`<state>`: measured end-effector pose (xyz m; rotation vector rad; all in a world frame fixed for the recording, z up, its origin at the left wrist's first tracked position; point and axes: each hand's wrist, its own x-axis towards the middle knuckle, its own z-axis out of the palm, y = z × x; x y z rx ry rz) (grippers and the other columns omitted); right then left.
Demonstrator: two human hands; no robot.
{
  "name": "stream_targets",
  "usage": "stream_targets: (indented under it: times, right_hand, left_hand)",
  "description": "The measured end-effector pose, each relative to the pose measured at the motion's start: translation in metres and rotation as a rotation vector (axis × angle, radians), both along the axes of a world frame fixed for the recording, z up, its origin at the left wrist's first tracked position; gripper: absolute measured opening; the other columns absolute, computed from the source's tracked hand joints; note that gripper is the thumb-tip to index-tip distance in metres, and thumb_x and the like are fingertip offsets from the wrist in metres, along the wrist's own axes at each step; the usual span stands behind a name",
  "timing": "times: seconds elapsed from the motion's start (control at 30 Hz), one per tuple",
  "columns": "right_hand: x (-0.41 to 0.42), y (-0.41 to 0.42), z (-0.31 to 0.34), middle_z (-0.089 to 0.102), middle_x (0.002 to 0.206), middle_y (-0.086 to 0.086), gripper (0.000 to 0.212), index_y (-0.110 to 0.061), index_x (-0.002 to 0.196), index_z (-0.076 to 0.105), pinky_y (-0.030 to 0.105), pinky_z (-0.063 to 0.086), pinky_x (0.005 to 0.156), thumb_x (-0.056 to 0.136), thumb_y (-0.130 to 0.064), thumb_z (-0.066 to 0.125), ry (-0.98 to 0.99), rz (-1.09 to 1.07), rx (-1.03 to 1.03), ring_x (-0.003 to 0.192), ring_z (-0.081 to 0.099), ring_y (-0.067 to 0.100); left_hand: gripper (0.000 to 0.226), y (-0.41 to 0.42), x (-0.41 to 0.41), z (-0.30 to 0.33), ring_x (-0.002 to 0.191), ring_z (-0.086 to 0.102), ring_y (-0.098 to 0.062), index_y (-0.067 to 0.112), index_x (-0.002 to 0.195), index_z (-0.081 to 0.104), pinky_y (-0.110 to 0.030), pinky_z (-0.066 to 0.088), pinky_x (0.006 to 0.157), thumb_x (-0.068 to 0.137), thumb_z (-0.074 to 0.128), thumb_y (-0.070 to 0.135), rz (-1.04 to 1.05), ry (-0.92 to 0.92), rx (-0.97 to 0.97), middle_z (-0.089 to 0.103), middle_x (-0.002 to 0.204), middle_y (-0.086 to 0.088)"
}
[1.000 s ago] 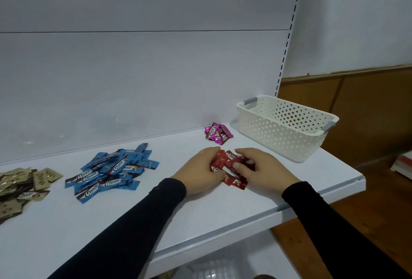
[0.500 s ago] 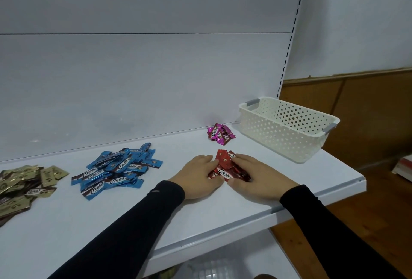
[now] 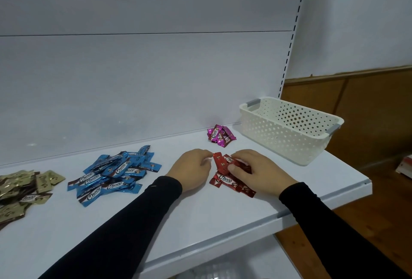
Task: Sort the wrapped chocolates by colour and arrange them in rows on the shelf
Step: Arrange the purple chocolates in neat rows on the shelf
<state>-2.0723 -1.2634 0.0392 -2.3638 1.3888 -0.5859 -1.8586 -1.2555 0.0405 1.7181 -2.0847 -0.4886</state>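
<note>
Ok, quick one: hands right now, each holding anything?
Left hand: fingers curled, pinching the top corner of a red chocolate.
Right hand: gripping the red chocolates pile.

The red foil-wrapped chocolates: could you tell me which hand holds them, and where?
The right hand pinches the red foil-wrapped chocolates at the pile's top, thumb on a wrapper. The left hand pinches one wrapper's upper left corner.
</note>
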Motion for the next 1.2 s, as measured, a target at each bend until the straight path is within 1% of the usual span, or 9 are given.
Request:
stream_targets:
  times: [0.1, 0.27, 0.4, 0.5, 0.63, 0.9, 0.97, 1.1, 1.2]
  right_hand:
    - [0.002, -0.014, 0.002, 0.052, 0.138, -0.008, 0.049, -0.02, 0.135, 0.055, 0.016, 0.027, 0.101, 0.098, -0.051, 0.044, 0.028, -0.065, 0.018, 0.129, 0.044, 0.007]
    - [0.008, -0.047, 0.01, 0.05, 0.14, 0.002, 0.043, -0.017, 0.134, 0.054, 0.019, 0.025, 0.1, 0.105, -0.041, 0.033, 0.062, -0.053, 0.11, 0.133, 0.039, 0.014]
    - [0.012, -0.071, 0.013, 0.029, 0.158, 0.01, 0.05, -0.013, 0.152, 0.033, 0.021, 0.012, 0.112, 0.108, -0.035, 0.025, 0.193, -0.029, 0.148, 0.146, 0.022, 0.018]
    - [0.014, -0.082, 0.01, 0.02, 0.162, 0.007, 0.051, -0.016, 0.155, 0.024, 0.02, 0.005, 0.114, 0.108, -0.036, 0.021, 0.255, -0.011, 0.152, 0.149, 0.014, 0.017]
    - [0.011, -0.085, 0.007, 0.029, 0.159, 0.006, 0.052, -0.014, 0.152, 0.03, 0.017, 0.008, 0.109, 0.108, -0.038, 0.019, 0.24, -0.013, 0.144, 0.147, 0.021, 0.017]
    - [0.021, -0.081, 0.005, 0.027, 0.16, 0.003, 0.053, -0.016, 0.153, 0.03, 0.02, 0.008, 0.115, 0.107, -0.041, 0.021, 0.213, -0.008, 0.142, 0.148, 0.019, 0.014]
    - [0.022, -0.081, 0.003, 0.023, 0.162, 0.002, 0.054, -0.017, 0.154, 0.027, 0.02, 0.005, 0.116, 0.107, -0.043, 0.021, 0.188, -0.008, 0.163, 0.149, 0.016, 0.012]
    - [0.016, -0.076, 0.004, 0.024, 0.162, -0.001, 0.055, -0.019, 0.153, 0.031, 0.02, 0.006, 0.115, 0.105, -0.046, 0.027, 0.129, -0.031, 0.134, 0.148, 0.016, 0.009]
    - [0.013, -0.061, 0.008, 0.029, 0.158, -0.002, 0.059, -0.023, 0.15, 0.039, 0.024, 0.016, 0.115, 0.099, -0.052, 0.043, 0.083, -0.048, 0.034, 0.145, 0.026, 0.011]
  left_hand:
    - [0.041, -0.013, -0.005, 0.0, 0.14, 0.04, -0.018, 0.019, 0.146, 0.047, -0.03, 0.028, 0.114, 0.107, 0.037, 0.025, 0.016, -0.029, -0.032, 0.047, 0.151, -0.001]
    - [0.042, -0.051, -0.017, -0.005, 0.134, 0.043, -0.026, 0.019, 0.146, 0.048, -0.037, 0.036, 0.111, 0.104, 0.039, 0.021, -0.032, -0.143, -0.135, 0.05, 0.144, -0.006]
    - [0.07, -0.084, -0.023, -0.01, 0.147, 0.023, -0.033, 0.026, 0.158, 0.019, -0.042, 0.024, 0.119, 0.097, 0.051, 0.02, -0.113, -0.489, -0.105, 0.019, 0.164, -0.013]
    - [0.077, -0.101, -0.021, -0.014, 0.15, 0.015, -0.033, 0.031, 0.16, 0.011, -0.044, 0.021, 0.121, 0.095, 0.053, 0.021, -0.137, -0.599, -0.071, 0.008, 0.167, -0.011]
    - [0.075, -0.102, -0.009, -0.012, 0.15, 0.018, -0.031, 0.027, 0.159, 0.016, -0.041, 0.024, 0.121, 0.095, 0.05, 0.009, -0.104, -0.512, 0.0, 0.009, 0.167, -0.008]
    - [0.076, -0.096, -0.006, -0.01, 0.15, 0.022, -0.025, 0.022, 0.16, 0.015, -0.036, 0.027, 0.119, 0.093, 0.045, -0.002, -0.067, -0.287, 0.03, 0.012, 0.167, -0.002]
    - [0.071, -0.094, -0.005, -0.01, 0.148, 0.028, -0.024, 0.021, 0.159, 0.02, -0.034, 0.03, 0.118, 0.096, 0.045, 0.0, -0.057, -0.249, -0.007, 0.02, 0.165, -0.001]
    - [0.048, -0.082, 0.006, -0.005, 0.13, 0.048, -0.023, 0.018, 0.144, 0.048, -0.026, 0.037, 0.103, 0.098, 0.043, 0.003, 0.01, -0.19, -0.048, 0.051, 0.144, -0.002]
    - [0.043, -0.061, 0.019, 0.002, 0.136, 0.044, -0.022, 0.018, 0.144, 0.049, -0.028, 0.034, 0.109, 0.102, 0.041, 0.012, 0.074, -0.163, -0.067, 0.05, 0.146, -0.001]
